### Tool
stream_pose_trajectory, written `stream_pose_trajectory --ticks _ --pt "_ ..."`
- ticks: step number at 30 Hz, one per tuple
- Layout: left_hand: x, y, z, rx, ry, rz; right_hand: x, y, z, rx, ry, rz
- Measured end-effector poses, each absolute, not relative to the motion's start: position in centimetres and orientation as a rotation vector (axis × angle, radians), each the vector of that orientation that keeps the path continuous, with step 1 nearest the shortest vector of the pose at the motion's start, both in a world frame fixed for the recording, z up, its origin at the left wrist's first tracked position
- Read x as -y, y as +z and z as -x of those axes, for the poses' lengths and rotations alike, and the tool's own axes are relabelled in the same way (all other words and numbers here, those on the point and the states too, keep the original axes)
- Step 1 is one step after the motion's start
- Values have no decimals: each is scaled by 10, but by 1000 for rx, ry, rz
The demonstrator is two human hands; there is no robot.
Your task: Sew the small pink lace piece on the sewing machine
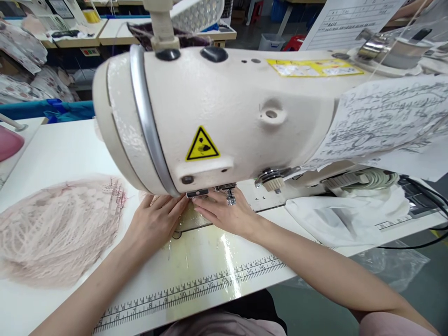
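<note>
A white sewing machine (217, 107) stretches across the view, and both hands reach under its head. My left hand (152, 219) lies palm down on the bed left of the needle area, fingers stretched forward. From the other side, my right hand (229, 212) reaches in with its fingers extended and slightly apart, their tips close to the left hand's. The machine head hides some fingertips and the needle. A sliver of pale pink fabric shows beside the left fingers; whether either hand touches it I cannot tell. A heap of pale pink lace (59, 228) lies left of my left hand.
A printed ruler (196, 289) runs along the table's front edge. White cloth (332, 219) and a coiled pale green band (374, 179) lie right of the machine. Written sheets (395, 116) cover its right end. Black cables (420, 246) hang at the right edge.
</note>
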State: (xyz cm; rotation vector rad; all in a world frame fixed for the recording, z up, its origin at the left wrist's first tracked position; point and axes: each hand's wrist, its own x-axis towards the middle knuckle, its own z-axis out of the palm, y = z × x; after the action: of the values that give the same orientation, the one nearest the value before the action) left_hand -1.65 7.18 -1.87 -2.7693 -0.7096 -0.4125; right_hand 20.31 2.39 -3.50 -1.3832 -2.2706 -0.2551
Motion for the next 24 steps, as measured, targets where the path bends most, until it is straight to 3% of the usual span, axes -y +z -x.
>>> stream_pose_trajectory --ticks 24 --pt "-69 -16 10 779 -304 2619 -23 -27 -197 2371 -347 1542"
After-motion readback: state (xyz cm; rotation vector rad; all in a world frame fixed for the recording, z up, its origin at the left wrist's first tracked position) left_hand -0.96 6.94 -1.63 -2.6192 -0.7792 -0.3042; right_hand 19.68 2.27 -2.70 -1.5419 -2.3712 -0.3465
